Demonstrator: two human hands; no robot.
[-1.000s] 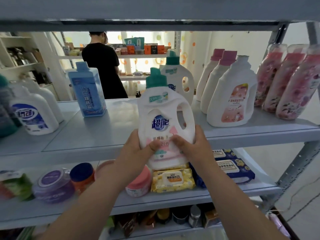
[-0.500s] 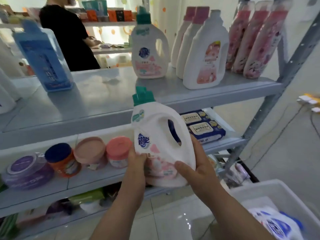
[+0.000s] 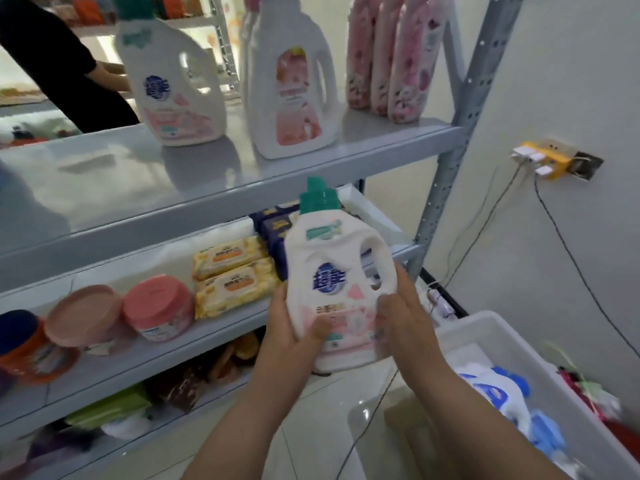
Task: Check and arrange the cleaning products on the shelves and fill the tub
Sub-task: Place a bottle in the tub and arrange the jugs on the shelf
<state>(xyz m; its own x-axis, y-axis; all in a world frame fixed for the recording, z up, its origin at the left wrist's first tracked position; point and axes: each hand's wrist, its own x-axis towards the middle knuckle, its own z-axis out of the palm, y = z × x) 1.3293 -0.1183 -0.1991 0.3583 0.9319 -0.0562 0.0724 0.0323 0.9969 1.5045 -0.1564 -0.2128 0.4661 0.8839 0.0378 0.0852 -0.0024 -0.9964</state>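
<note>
Nearest, at the lower right, one white tub (image 3: 485,329) stands on the glossy pale floor tiles (image 3: 311,427). It holds blue-and-white packs (image 3: 498,393), perhaps two or three; they are too blurred to count.

Left of the tub, one detergent bottle (image 3: 341,289), white with a green cap, is held roughly upright in the air before the right end of the middle shelf (image 3: 173,344). The left grip (image 3: 294,327) clasps its lower left side, thumb across the pink label. The right grip (image 3: 405,317) clasps its lower right side below the handle.

On the grey metal middle shelf lie two yellow wipe packs (image 3: 232,271). Left of them stand three jars: one pink-lidded jar (image 3: 157,308), one dusty-pink jar (image 3: 85,315) and one orange jar (image 3: 24,344) with a dark lid. Dark blue packs (image 3: 273,223) sit behind the held bottle.

The upper shelf (image 3: 207,174) bears one matching green-capped bottle (image 3: 169,88), one white bottle with a pink label (image 3: 294,91) and three pink flowered bottles (image 3: 391,53).

On the right wall hangs a yellow plug adapter (image 3: 550,159) with cables. Farthest left, a person in black (image 3: 52,57) stands at another rack.
</note>
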